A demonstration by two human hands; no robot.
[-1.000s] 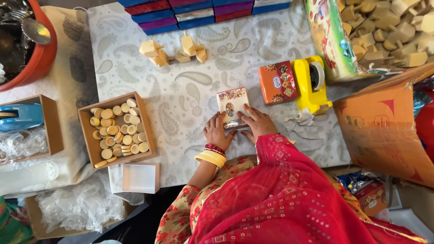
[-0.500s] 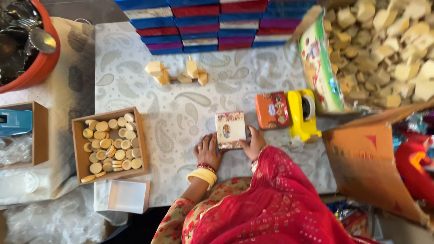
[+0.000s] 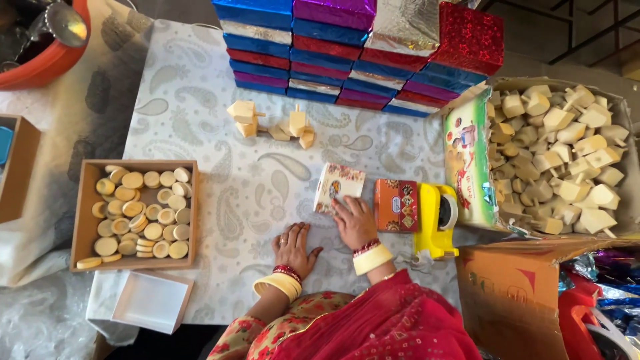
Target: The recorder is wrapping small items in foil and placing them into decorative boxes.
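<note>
The worktop (image 3: 220,120) carried a far stack of foil boxes (image 3: 347,47), a carton of pale blocks (image 3: 560,160) on the right and a tray of round discs (image 3: 137,213) on the left. The small patterned box (image 3: 338,187) lay near the middle. The right hand (image 3: 353,223) touched its near edge, fingers together. The left hand (image 3: 291,248) lay flat just beside it, fingers slightly apart.

A bench (image 3: 220,87) covered in a pale grey paisley cloth (image 3: 267,187), evenly lit. Crumpled clear plastic sheeting (image 3: 40,320) lies at its left edge; dark floor beyond.
</note>
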